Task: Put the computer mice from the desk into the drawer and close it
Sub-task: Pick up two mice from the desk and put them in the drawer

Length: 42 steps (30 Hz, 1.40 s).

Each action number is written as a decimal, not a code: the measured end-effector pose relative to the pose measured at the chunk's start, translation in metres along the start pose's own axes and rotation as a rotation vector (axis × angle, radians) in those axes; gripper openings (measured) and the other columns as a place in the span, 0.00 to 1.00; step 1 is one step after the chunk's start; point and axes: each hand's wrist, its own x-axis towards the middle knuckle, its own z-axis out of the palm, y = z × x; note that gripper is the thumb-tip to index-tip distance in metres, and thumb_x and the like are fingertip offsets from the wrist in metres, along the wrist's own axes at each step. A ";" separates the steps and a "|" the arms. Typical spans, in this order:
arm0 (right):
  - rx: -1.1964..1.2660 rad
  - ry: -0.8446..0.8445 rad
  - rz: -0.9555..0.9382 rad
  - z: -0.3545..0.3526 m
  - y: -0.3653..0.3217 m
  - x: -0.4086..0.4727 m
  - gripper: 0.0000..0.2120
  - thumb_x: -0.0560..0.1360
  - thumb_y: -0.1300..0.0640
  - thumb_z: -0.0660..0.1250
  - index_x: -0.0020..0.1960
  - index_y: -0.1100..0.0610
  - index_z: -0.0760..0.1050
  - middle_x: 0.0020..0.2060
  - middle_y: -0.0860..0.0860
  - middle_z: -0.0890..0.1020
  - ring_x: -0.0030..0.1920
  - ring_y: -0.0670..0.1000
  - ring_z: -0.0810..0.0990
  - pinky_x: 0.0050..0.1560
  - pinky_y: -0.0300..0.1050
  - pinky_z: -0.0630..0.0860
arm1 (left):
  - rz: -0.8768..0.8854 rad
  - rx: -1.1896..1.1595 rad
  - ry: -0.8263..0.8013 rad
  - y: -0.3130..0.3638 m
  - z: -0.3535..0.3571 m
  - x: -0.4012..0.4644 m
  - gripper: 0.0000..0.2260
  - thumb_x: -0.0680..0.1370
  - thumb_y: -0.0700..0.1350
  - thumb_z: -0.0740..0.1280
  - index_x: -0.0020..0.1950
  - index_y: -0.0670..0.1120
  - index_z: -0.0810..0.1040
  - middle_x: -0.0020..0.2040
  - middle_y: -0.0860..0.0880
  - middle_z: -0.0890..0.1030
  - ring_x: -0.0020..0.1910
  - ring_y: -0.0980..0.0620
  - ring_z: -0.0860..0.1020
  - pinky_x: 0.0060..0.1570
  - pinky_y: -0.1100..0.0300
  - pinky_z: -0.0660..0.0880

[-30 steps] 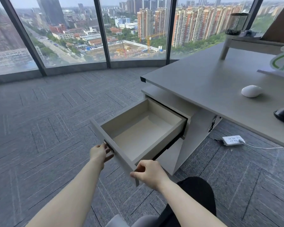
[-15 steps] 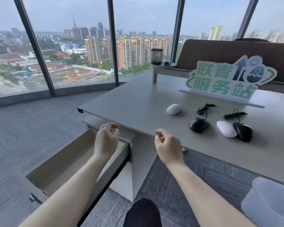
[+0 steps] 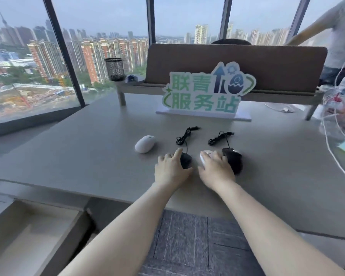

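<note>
We lay our left hand (image 3: 170,168) over a black wired mouse (image 3: 186,159), fingers curled onto it, and our right hand (image 3: 215,168) over a white mouse (image 3: 204,156), fingers draped across its top (whether either grip has fully closed, we cannot tell). Both mice sit on the grey desk (image 3: 88,152). A second black wired mouse (image 3: 233,160) lies just right of our right hand, another white mouse (image 3: 145,144) further left. The drawer (image 3: 28,242) stands open at lower left
</note>
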 end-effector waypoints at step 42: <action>0.204 -0.527 -0.548 0.193 -0.380 -0.154 0.30 0.68 0.51 0.45 0.67 0.56 0.65 0.69 0.59 0.70 0.64 0.63 0.68 0.62 0.55 0.62 | -0.737 -0.381 0.456 -0.387 -0.111 -0.206 0.23 0.72 0.49 0.67 0.67 0.54 0.72 0.57 0.46 0.74 0.48 0.50 0.73 0.51 0.58 0.71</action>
